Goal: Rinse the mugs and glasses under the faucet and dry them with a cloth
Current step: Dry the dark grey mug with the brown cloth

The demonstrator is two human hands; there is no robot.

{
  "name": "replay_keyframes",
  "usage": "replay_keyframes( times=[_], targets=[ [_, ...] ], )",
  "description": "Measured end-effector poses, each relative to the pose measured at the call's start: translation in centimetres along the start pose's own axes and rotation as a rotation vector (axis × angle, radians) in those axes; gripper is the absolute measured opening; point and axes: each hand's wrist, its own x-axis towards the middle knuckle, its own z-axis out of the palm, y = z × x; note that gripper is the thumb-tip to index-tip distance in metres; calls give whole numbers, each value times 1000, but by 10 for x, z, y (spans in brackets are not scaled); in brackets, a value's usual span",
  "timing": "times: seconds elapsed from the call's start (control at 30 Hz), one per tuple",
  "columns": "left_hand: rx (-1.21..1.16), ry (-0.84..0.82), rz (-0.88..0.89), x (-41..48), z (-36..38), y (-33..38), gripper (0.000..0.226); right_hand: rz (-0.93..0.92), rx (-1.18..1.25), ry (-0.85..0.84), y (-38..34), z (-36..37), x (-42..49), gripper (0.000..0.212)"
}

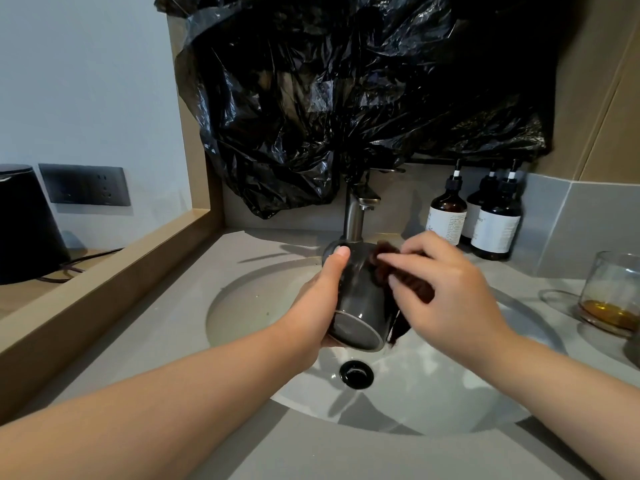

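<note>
Grey stone desk all around me, with an oval sink sunk into it and a dark drain at the bottom. Okay, I've got the mug up over the basin, just in front of the steel faucet. It's dark grey and tipped on its side, base towards me, mouth towards the faucet. My left hand grips it from the left: the thumb runs along the wall up to the far rim, the rest wraps underneath, mostly hidden from me. My right hand is on the other side, its fingers curled and pinching a dark brown cloth against the mug's right wall, a tail of it hanging down past the base. Off to the right, on the desk, stands a clear glass with a little amber liquid in the bottom. Behind the sink, right of the faucet, three brown pump bottles sit bunched together. Crinkled black plastic sheeting covers the wall above the faucet. Far left, beyond a wooden ledge, I see a black kettle beside a dark wall socket.
</note>
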Motion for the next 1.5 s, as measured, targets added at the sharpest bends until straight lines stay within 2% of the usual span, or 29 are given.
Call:
replay_keyframes(
  times=[0.07,0.2,0.4,0.53,0.7,0.77,0.9,1.03,1.1,1.23,1.3,1.37,1.43,1.5],
  targets=[
    [28,-29,10,-1,2,-1,51,20,-47,-4,0,-2,-1,26],
    [10,-87,22,-2,1,-1,52,-120,-107,-135,-15,-3,-5,30],
    [-77,-297,-102,-2,-7,1,70,-129,-77,-203,-9,-11,1,32],
    [-79,-272,-101,2,-7,0,65,-150,-64,-271,-10,-16,0,32],
    [-23,-178,-71,2,-6,0,61,-338,-109,-388,-25,-13,-4,29],
    [-19,-176,-52,2,-6,0,60,-314,-111,-329,-23,-11,-2,27],
    [-21,-169,-30,3,-2,-4,57,-154,-126,-159,-9,-11,7,30],
    [-3,-148,-31,0,3,-3,54,-13,-155,-80,-2,-10,13,34],
    [-13,-126,-37,-2,2,-2,57,-22,-149,-86,-3,-10,11,32],
    [-123,-131,-53,-2,-5,2,66,-236,-98,-199,-13,-8,-4,31],
    [-179,-153,-83,-3,-8,4,70,-312,-98,-199,-14,-7,-7,30],
    [-226,-176,-116,-3,-8,5,73,-260,-87,-101,-8,-6,-4,30],
    [-255,-170,-142,-5,-7,7,71,-132,-78,20,2,-7,0,32],
    [-259,-155,-150,-7,-5,8,69,-77,-92,56,5,-8,0,33]
  ],
)
